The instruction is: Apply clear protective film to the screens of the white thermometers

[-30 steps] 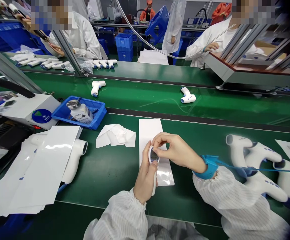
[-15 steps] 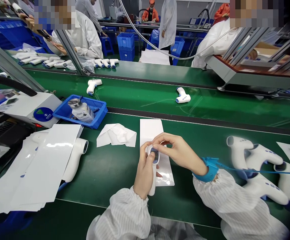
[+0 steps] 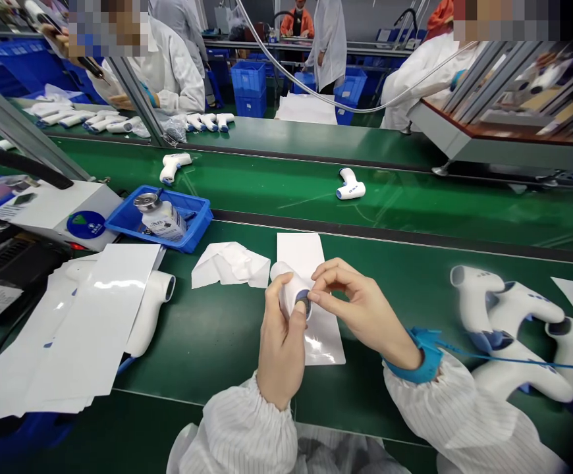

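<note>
A worker's left hand (image 3: 280,349) grips a white thermometer (image 3: 285,286) around its body, fingers wrapped closed, above a white sheet (image 3: 299,257) on the green bench (image 3: 207,342). The right hand (image 3: 360,309), a blue wrist strap (image 3: 427,359) at its wrist, pinches in with curled fingertips (image 3: 313,297) at the dark, round end of the device. Half a second ago the thermometer stood with its handle pointing down toward the worker; now it is tilted, its white barrel angled up and left, and its lower part is hidden by the left hand. Both hands have drawn closer around that dark end. To the left lie a crumpled white wrapper (image 3: 230,265) and a blue tray (image 3: 200,227) holding a bottle (image 3: 162,220). A pile of thermometers (image 3: 514,342) sits to the right. Two more thermometers (image 3: 170,168) and (image 3: 350,184) on the belt (image 3: 276,191) beyond have shifted left since the earlier frames.
</note>
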Available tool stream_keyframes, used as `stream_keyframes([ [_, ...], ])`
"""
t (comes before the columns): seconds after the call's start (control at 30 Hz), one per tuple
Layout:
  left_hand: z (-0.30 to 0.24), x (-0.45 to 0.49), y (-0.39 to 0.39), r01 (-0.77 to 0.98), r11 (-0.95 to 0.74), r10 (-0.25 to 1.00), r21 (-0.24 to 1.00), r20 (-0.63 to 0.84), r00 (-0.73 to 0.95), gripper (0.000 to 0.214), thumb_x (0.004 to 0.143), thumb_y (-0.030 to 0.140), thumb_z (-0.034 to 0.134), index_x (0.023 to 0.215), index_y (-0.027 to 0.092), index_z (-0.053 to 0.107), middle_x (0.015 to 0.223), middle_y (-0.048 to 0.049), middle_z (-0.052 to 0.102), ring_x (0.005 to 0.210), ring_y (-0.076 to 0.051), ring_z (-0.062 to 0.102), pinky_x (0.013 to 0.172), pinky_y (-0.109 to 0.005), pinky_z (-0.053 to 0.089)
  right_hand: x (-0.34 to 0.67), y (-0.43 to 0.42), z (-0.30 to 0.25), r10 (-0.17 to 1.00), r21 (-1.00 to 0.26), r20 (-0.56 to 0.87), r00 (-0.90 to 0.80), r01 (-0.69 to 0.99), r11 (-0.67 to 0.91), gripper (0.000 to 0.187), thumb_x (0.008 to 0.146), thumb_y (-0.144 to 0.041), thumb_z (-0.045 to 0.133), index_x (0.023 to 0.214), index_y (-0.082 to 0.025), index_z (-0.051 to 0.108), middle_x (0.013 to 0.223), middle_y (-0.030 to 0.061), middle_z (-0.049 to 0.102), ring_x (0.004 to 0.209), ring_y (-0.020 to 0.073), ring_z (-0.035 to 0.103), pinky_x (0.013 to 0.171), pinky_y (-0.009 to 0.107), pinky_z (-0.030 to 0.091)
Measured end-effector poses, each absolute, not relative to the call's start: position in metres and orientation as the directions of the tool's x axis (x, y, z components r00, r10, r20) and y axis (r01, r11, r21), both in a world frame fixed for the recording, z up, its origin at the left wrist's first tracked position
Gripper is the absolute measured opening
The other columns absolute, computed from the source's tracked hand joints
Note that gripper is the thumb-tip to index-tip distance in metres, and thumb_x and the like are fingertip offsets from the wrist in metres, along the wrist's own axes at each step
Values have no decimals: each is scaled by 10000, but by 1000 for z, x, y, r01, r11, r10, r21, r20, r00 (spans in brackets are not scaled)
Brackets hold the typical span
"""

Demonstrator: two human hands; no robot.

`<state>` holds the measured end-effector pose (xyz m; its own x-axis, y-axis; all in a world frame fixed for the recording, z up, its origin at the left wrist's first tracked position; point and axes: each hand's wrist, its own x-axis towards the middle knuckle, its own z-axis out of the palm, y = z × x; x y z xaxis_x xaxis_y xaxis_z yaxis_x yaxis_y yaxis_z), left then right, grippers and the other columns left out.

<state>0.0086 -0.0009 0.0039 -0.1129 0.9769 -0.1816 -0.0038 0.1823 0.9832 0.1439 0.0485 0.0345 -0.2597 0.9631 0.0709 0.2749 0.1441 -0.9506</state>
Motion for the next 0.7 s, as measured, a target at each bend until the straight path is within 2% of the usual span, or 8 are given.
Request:
stream_keyframes([
  [0.1, 2, 8, -1, 21, 148, 981, 989, -144, -132, 327, 965, 393, 410, 1288, 346, 399, 1271, -26, 490, 1056, -193, 534, 911, -361, 481, 142, 46, 38, 956, -919, 141, -256, 325, 223, 100, 800, -214, 675, 708, -213, 634, 912, 31, 593, 846, 173, 603, 786, 313, 508],
  [0.23, 6, 7, 0, -7, 155, 978, 988, -155, -137, 317, 967, 391, 413, 1280, 341, 397, 1170, -23, 522, 959, -175, 543, 796, -304, 503, 138, 36, 42, 941, -897, 202, -270, 335, 289, 126, 817, -173, 638, 717, -221, 576, 847, 15, 623, 791, 162, 612, 738, 295, 515],
  [0.4, 9, 5, 0, -65, 181, 975, 981, -188, -121, 330, 970, 370, 403, 1298, 346, 379, 1130, -27, 518, 941, -170, 553, 748, -280, 526, 136, 28, 40, 962, -859, 180, -203, 445, 255, 85, 882, -272, 611, 830, -231, 558, 743, -5, 625, 644, 131, 579, 619, 261, 490],
  [0.5, 8, 5, 0, -55, 188, 973, 981, -193, -128, 346, 965, 372, 409, 1309, 352, 371, 1143, -34, 504, 921, -174, 555, 737, -300, 531, 138, 33, 39, 970, -840, 211, -122, 485, 244, 130, 851, -299, 658, 909, -230, 564, 833, 14, 611, 688, 138, 574, 634, 268, 493],
  [0.6, 6, 5, -1, -21, 162, 977, 987, -164, -137, 352, 966, 374, 413, 1315, 345, 377, 1137, -34, 512, 917, -172, 559, 834, -358, 513, 138, 41, 40, 962, -846, 205, -182, 460, 268, 81, 837, -279, 673, 852, -222, 618, 973, 43, 600, 835, 161, 593, 693, 273, 503],
  [0.7, 6, 4, -2, -5, 113, 982, 994, -113, -152, 335, 969, 361, 422, 1302, 356, 389, 1216, -27, 492, 1006, -174, 553, 963, -398, 453, 136, 43, 42, 945, -860, 225, -238, 408, 307, 120, 842, -228, 661, 728, -211, 627, 934, 35, 594, 840, 152, 595, 713, 263, 501],
])
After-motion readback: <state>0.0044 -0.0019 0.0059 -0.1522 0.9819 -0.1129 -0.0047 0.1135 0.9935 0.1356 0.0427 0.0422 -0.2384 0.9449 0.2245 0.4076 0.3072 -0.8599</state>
